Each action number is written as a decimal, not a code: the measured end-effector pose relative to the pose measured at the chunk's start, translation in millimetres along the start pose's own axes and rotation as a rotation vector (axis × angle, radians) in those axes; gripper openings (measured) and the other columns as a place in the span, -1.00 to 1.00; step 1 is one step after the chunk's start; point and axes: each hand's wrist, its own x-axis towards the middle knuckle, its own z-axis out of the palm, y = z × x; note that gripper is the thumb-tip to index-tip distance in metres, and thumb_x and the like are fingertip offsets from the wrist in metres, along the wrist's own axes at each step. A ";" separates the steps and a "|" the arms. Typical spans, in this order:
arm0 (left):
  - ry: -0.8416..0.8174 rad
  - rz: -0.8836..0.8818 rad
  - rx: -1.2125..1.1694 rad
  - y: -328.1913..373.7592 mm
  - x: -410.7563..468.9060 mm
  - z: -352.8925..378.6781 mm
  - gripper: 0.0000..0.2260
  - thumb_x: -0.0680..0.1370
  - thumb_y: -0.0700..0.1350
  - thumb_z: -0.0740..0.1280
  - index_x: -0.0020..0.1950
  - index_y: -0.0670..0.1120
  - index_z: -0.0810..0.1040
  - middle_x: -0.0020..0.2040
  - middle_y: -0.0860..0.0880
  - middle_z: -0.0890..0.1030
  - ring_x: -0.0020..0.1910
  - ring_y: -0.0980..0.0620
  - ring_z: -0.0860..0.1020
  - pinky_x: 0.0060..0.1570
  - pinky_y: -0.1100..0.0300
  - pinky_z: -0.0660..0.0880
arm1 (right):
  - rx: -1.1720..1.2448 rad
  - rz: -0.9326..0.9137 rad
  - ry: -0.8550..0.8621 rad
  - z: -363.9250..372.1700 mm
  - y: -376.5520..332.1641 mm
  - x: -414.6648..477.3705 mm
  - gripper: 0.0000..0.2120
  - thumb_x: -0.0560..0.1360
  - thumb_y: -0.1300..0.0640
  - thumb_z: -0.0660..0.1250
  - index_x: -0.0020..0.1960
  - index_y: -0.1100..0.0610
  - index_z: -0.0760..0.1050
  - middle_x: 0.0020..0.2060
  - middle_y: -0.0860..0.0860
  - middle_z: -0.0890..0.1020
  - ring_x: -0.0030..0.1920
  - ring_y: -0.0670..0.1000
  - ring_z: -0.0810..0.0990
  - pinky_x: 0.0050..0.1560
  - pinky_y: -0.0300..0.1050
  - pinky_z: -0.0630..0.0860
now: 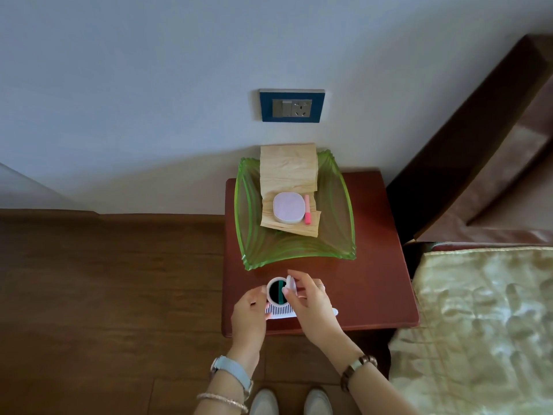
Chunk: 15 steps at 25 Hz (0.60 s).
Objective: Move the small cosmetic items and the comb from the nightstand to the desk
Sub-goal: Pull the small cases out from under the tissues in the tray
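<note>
1. Head view, foreground: L hand (pixel 250 310) curls its fingers against the side of a white jar (pixel 276 292) and grips it. The jar stands open nr the front edge of the nightstand (pixel 374 265); inside is dark w/ a teal strip showing.
2. R hand (pixel 311 304) pinches the white lid (pixel 291 284) btwn thumb & fingertips. The lid is tilted on edge, just beside the jar rim on its R side.
3. White comb (pixel 279 311) lies flat along the nightstand's front edge, partly under both hands, just in front of the jar; contact w/ jar cannot be told.
4. Behind: green tray (pixel 299 259) on the same top holds folded beige tissues (pixel 288 169). On these lie a lilac compact (pixel 288 208) & a pink stick (pixel 307 209), side by side.
5. Surrounds: socket panel (pixel 291 105) on the wall above; bed quilt (pixel 478 324) at R; wood floor (pixel 104 280) at L.
</note>
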 end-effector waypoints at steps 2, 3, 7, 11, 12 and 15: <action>-0.041 0.136 0.189 -7.1 7.1 -4.6 -0.74 0.66 -0.08 0.16 0.23 0.03 0.60 0.17 0.00 0.56 0.18 0.04 0.52 0.18 0.10 0.49 | -0.012 0.006 0.008 9.6 -0.4 9.2 -0.64 0.62 0.05 0.26 0.41 -0.05 0.38 0.19 0.02 0.36 0.09 -0.01 0.54 0.14 -0.25 0.46; -0.056 0.183 0.272 -9.6 9.8 -6.1 -0.72 0.67 -0.08 0.14 0.30 0.05 0.56 0.21 -0.01 0.52 0.22 0.04 0.48 0.21 0.16 0.43 | -0.013 0.009 0.012 13.6 -0.8 12.6 -0.64 0.62 0.06 0.26 0.41 -0.04 0.38 0.18 0.01 0.36 0.09 0.01 0.54 0.16 -0.21 0.47; 0.003 0.229 0.496 -15.4 15.5 -9.2 -0.61 0.68 -0.13 0.12 0.51 -0.08 0.29 0.34 -0.07 0.38 0.32 0.00 0.29 0.19 0.34 0.15 | -0.045 -0.010 0.016 30.8 -0.3 22.5 -0.63 0.62 0.07 0.28 0.42 -0.03 0.40 0.15 -0.01 0.37 0.23 0.08 0.48 0.33 -0.04 0.45; 0.018 0.287 0.579 -21.5 14.0 -9.8 -0.56 0.68 -0.15 0.11 0.56 -0.09 0.17 0.40 -0.04 0.34 0.35 0.01 0.26 0.23 0.33 0.22 | -0.074 -0.034 0.024 39.5 0.2 25.1 -0.61 0.62 0.08 0.28 0.43 -0.01 0.39 0.13 -0.01 0.34 0.29 0.09 0.43 0.32 -0.12 0.40; 0.028 0.299 0.628 -22.0 14.8 -10.7 -0.56 0.68 -0.14 0.10 0.57 -0.07 0.15 0.41 -0.03 0.32 0.36 0.01 0.25 0.26 0.30 0.26 | -0.076 -0.036 0.028 40.0 -0.2 25.3 -0.61 0.62 0.07 0.29 0.43 -0.01 0.39 0.13 -0.02 0.34 0.29 0.09 0.43 0.31 -0.15 0.39; 0.122 0.366 0.890 -27.3 16.7 -10.9 -0.54 0.65 -0.09 0.16 0.56 -0.02 0.20 0.42 -0.01 0.33 0.39 -0.02 0.29 0.29 0.16 0.36 | -0.052 -0.032 0.026 40.9 0.5 26.8 -0.61 0.62 0.06 0.28 0.44 0.00 0.38 0.13 -0.03 0.33 0.30 0.09 0.44 0.32 -0.13 0.40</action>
